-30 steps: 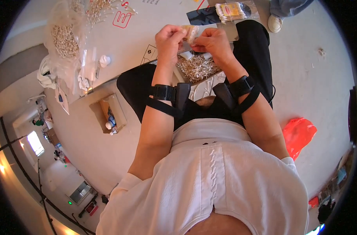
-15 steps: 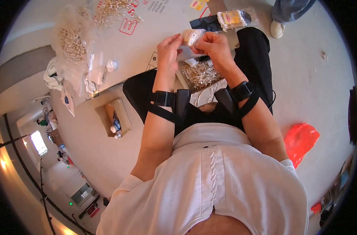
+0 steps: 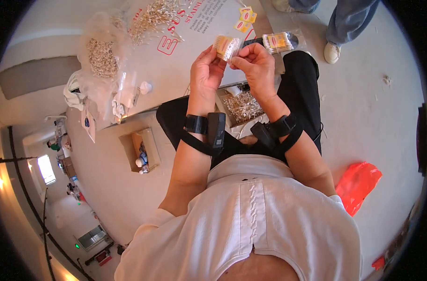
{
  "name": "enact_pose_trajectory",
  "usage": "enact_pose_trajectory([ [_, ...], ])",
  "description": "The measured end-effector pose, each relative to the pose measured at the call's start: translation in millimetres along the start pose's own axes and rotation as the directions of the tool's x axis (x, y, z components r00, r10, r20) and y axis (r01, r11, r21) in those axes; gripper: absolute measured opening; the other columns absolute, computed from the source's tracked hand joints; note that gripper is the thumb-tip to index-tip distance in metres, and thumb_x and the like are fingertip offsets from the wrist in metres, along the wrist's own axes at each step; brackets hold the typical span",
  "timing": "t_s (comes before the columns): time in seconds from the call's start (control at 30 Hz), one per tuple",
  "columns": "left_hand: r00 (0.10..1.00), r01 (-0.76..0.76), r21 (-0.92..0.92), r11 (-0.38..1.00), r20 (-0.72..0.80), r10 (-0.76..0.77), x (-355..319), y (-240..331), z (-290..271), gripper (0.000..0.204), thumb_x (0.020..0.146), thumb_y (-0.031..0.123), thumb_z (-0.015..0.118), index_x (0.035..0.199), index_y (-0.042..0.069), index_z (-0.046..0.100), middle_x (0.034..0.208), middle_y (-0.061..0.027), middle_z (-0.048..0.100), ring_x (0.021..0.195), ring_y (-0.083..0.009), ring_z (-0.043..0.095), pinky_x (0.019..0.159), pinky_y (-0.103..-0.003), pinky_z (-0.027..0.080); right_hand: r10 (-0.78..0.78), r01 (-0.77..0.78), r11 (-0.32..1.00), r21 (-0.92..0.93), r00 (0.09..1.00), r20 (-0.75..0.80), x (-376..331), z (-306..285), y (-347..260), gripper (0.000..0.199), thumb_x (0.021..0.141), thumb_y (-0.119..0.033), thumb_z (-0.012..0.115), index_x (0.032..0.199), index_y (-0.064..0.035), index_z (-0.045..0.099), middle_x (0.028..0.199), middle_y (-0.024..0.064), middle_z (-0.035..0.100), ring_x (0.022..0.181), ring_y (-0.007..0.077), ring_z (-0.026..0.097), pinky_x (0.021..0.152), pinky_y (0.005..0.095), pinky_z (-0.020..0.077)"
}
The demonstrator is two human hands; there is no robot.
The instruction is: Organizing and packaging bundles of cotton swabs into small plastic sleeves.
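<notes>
A small clear bag of cotton swabs [image 3: 226,48] with a yellow and red label is held up between my two hands above the table's near edge. My left hand [image 3: 207,70] is closed on its left side. At its lower right corner, the thumb and fingers of my right hand [image 3: 256,65] pinch the plastic. Below my hands, a cardboard box [image 3: 221,107] holds many loose cotton swabs [image 3: 243,104]. Another packed bag of swabs [image 3: 278,42] lies beyond my right hand. Several yellow label cards [image 3: 245,18] rest on the table farther back.
A large plastic bag of swabs [image 3: 102,57] and a loose swab pile [image 3: 152,21] occupy the table's left. An open carton [image 3: 150,143] with bottles stands on the floor at left. A red plastic bag [image 3: 358,185] lies at right. Another person's legs [image 3: 349,23] are at the far right.
The held swab bag has turned so its label and the swab ends show more plainly. My right hand has shifted its pinch on the plastic. The whole view has shifted slightly.
</notes>
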State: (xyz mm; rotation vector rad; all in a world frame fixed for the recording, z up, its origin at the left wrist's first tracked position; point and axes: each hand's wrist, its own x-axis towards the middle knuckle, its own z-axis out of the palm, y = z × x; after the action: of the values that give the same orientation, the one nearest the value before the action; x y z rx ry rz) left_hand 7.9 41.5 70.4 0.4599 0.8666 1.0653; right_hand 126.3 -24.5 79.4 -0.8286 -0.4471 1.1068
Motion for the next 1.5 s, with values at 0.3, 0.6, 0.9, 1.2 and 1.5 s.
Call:
enact_pose_trajectory([
  [0.3,0.999,-0.026,-0.157,0.987,0.017,0.029,-4.5,9.4,13.0,0.03,0.084,0.0,0.053,0.113,-0.006,0.048,0.112,-0.0177,0.055,0.101,-0.0272,0.056,0.089,-0.038,0.047,-0.143,0.143,0.989,-0.039,0.99,0.015,-10.4,15.4,-5.4,0.006,0.075,0.004,0.063,0.081,0.0002,0.062,0.072,-0.0009,0.06,0.063,0.0049,0.053,0.057,0.0188,0.0435],
  [0.6,0.99,-0.135,-0.096,0.986,-0.042,0.132,-10.4,10.8,19.8,0.022,0.085,0.006,0.057,0.105,-0.003,0.055,0.105,-0.0135,0.059,0.096,-0.0242,0.058,0.087,-0.035,0.048,-0.074,0.074,0.997,-0.005,0.997,0.007,-11.3,14.9,-13.6,0.006,0.077,0.001,0.062,0.082,0.002,0.063,0.075,0.0019,0.062,0.067,0.0075,0.056,0.064,0.0217,0.0477],
  [0.9,0.991,-0.124,-0.114,0.986,-0.074,0.116,-0.8,10.8,8.3,0.018,0.087,0.008,0.055,0.1,-0.003,0.054,0.094,-0.0129,0.061,0.089,-0.022,0.059,0.082,-0.032,0.049,-0.222,0.235,0.959,-0.157,0.97,0.097,-14.0,10.1,-9.7,0.013,0.076,0.006,0.062,0.089,0.0014,0.063,0.09,0.002,0.059,0.078,0.0084,0.056,0.071,0.0211,0.047],
  [1.2,0.994,-0.081,-0.116,0.99,-0.082,0.072,5.8,12.7,8.3,0.008,0.084,0.0,0.054,0.092,-0.002,0.054,0.092,-0.0117,0.058,0.084,-0.0213,0.057,0.075,-0.031,0.05,-0.362,0.384,0.872,-0.304,0.923,0.127,-9.4,12.6,-12.2,0.018,0.073,0.006,0.066,0.089,-0.001,0.062,0.089,0.0027,0.057,0.074,0.0076,0.055,0.067,0.0199,0.0459],
  [1.5,0.987,-0.16,-0.096,0.983,-0.045,0.156,0.5,10.8,1.8,0.011,0.084,0.0,0.055,0.094,-0.003,0.054,0.095,-0.0138,0.059,0.088,-0.0235,0.059,0.079,-0.035,0.05,-0.452,0.47,0.739,-0.483,0.877,0.161,-14.4,13.7,-16.2,0.017,0.072,0.001,0.066,0.088,-0.0021,0.064,0.086,0.0124,0.058,0.068,0.0228,0.059,0.059,0.0279,0.0474],
])
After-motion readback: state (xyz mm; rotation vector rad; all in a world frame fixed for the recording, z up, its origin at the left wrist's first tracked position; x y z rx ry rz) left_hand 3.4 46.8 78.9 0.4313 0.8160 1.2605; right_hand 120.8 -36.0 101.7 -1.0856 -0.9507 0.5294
